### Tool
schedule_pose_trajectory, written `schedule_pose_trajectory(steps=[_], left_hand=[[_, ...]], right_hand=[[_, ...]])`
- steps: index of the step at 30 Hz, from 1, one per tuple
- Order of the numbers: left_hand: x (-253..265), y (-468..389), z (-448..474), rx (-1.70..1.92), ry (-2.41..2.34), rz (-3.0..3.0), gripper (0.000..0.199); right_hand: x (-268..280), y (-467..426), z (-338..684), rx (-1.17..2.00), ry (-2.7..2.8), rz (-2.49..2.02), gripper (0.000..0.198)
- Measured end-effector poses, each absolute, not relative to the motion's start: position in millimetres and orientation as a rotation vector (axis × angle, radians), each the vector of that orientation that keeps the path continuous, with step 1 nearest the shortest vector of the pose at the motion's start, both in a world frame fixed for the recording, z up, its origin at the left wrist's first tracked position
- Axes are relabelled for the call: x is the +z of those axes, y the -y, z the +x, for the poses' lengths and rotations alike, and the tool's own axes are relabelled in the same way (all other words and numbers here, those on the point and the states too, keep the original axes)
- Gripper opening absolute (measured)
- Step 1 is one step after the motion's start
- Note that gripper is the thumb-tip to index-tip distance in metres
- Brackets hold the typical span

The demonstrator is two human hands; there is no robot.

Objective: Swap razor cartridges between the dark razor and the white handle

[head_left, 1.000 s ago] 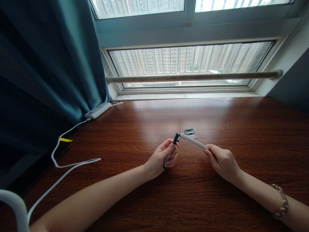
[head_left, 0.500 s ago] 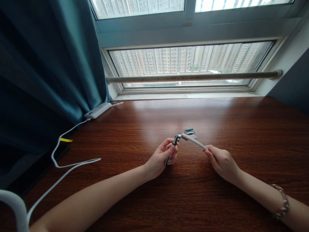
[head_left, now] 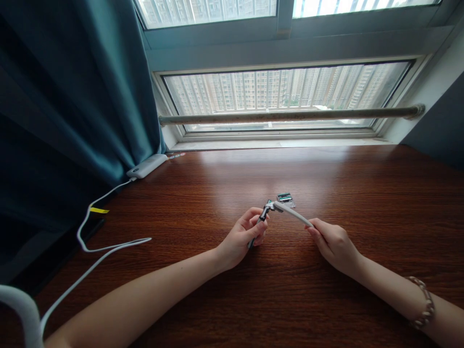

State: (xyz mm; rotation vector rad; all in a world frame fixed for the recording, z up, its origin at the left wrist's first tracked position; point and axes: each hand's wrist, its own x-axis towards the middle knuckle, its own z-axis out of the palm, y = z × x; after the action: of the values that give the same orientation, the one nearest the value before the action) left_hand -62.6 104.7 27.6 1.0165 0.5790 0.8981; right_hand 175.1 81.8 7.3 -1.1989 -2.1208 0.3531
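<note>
My left hand (head_left: 245, 237) is closed around the dark handle of a razor (head_left: 261, 218), its head tilted up and to the right. In my right hand (head_left: 335, 246) I pinch the end of a white toothbrush (head_left: 295, 213) by its handle. The toothbrush points left, its bristle end right at the razor's head; whether the bristles touch the blades is too small to tell. Just behind the brush head, a small clear holder of razor cartridges (head_left: 286, 198) lies on the table.
The brown wooden table (head_left: 188, 193) reaches to the window sill. At the back left sits a white power bank (head_left: 148, 166) with a white cable (head_left: 105, 247) looping forward. A yellow strip (head_left: 99, 210) lies by the cable. A blue curtain (head_left: 108, 96) hangs at the left.
The razor has turned slightly in my left hand, and its head shows at a different angle. The toothbrush's bristle end has shifted a little. Both arms stay almost in place.
</note>
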Motion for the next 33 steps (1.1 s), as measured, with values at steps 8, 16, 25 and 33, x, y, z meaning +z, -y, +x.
schedule_pose_trajectory(steps=[8, 16, 25, 33], left_hand=[[25.6, -105.3, -63.2, 0.907, -0.571, 1.019, 0.012], [27.1, -105.7, -63.1, 0.881, -0.528, 1.071, 0.015], [27.4, -106.4, -62.6, 0.867, -0.522, 1.058, 0.016], [29.0, -105.0, -62.3, 0.83, -0.47, 0.963, 0.008]], right_hand=[[5.3, -83.5, 175.3, 0.311, 2.108, -1.24, 0.016], [10.3, -81.8, 172.9, 0.287, 2.188, -1.15, 0.009], [7.4, -83.0, 172.8, 0.266, 2.177, -1.185, 0.01], [8.1, -81.9, 173.1, 0.279, 2.13, -1.209, 0.01]])
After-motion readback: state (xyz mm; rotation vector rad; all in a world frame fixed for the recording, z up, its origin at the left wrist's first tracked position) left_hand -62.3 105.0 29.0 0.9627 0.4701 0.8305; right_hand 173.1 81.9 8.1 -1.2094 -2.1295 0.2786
